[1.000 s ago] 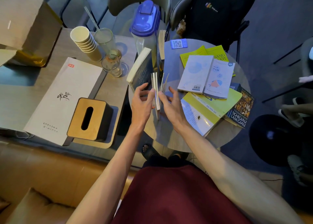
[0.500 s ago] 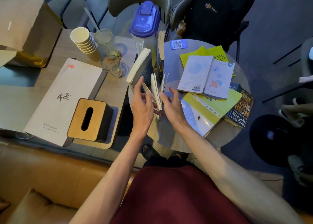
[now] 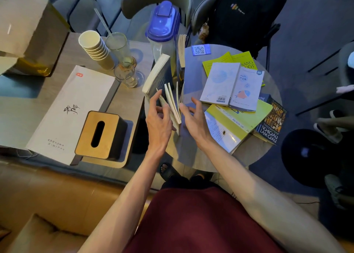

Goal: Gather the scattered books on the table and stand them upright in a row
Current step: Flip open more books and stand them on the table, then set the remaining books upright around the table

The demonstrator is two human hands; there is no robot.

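On the round grey table (image 3: 191, 147) a thin book (image 3: 173, 103) stands on end with its pages fanned apart. My left hand (image 3: 159, 122) touches its left side, fingers spread. On its right side my right hand (image 3: 193, 118) hovers, fingers apart. Behind it a dark-covered book (image 3: 157, 76) leans upright, and another upright book (image 3: 181, 51) stands further back. Lying flat to the right are a pale book with a fish (image 3: 232, 86), a yellow-green book (image 3: 235, 122), a yellow book (image 3: 239, 61) and a dark book (image 3: 272, 124).
A blue-lidded jug (image 3: 162, 29) stands behind the upright books. On the left table are glasses (image 3: 124, 69), stacked paper cups (image 3: 95, 48), a white menu (image 3: 70, 111) and a wooden tissue box (image 3: 99, 134). A QR card (image 3: 200, 50) lies at the round table's far edge. Chairs stand behind.
The thin book's pages have fanned wider and tilted left. My left hand has slid up along its left side; my right hand's fingers have opened and drawn slightly off it.
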